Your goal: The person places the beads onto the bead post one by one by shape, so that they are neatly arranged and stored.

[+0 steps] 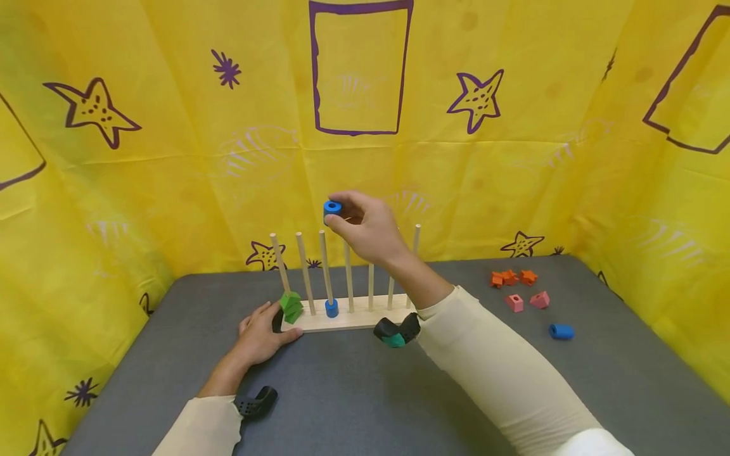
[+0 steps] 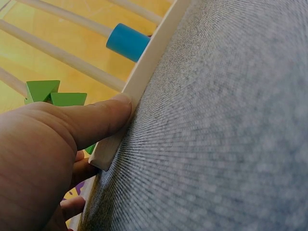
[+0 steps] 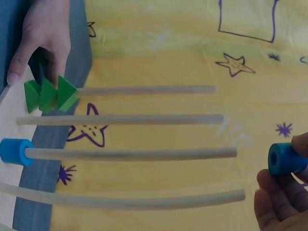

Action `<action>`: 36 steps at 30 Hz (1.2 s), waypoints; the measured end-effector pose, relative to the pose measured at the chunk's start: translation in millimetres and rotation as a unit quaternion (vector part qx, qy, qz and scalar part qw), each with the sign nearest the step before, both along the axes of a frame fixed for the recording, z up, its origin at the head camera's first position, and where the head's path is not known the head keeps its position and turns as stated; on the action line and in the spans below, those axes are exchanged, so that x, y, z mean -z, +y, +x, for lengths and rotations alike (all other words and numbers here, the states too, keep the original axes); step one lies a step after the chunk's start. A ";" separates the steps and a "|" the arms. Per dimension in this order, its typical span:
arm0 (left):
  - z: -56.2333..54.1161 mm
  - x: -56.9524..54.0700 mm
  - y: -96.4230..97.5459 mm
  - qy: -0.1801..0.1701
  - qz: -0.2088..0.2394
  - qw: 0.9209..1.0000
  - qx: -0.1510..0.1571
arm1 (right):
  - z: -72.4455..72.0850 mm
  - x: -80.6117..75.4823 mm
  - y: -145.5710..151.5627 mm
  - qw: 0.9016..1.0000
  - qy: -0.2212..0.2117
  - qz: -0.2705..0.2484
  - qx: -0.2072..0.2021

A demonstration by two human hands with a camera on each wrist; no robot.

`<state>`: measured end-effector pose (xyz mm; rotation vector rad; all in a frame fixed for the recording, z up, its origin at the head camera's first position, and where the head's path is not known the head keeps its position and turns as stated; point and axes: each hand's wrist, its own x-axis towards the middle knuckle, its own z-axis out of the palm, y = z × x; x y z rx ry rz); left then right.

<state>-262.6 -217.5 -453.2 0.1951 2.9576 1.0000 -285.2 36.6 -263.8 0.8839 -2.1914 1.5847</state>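
Note:
My right hand (image 1: 373, 231) pinches a blue cylinder bead (image 1: 332, 209) between thumb and fingers, above the third peg from the left. In the right wrist view that bead's hole (image 3: 274, 159) faces the peg tip, with a gap between them. My left hand (image 1: 261, 337) grips the left end of the wooden peg board (image 1: 342, 322), thumb along its front edge and fingers round the end. Green triangular beads (image 1: 291, 307) sit stacked on the leftmost peg. Another blue cylinder bead (image 2: 127, 42) stands at the foot of the third peg. My right forearm hides part of the right-hand pegs.
To the right on the grey table (image 1: 456, 392) lie several orange star beads (image 1: 528, 277), two pink beads (image 1: 514, 303) and a blue cylinder (image 1: 561, 331) on its side. A yellow patterned cloth (image 1: 365, 164) hangs behind the table and along its sides.

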 end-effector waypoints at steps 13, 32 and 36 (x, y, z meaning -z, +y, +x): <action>0.6 1.2 -0.7 0.015 0.003 1.000 0.008 | -7.1 17.2 -17.6 0.999 -0.040 0.029 0.009; -0.7 0.5 -0.5 0.005 -0.002 1.000 0.003 | -7.1 55.1 -28.8 0.985 -0.144 -0.094 0.021; -0.7 0.7 -0.6 0.003 -0.002 1.000 0.002 | -5.6 65.3 -30.8 0.979 -0.168 -0.116 0.024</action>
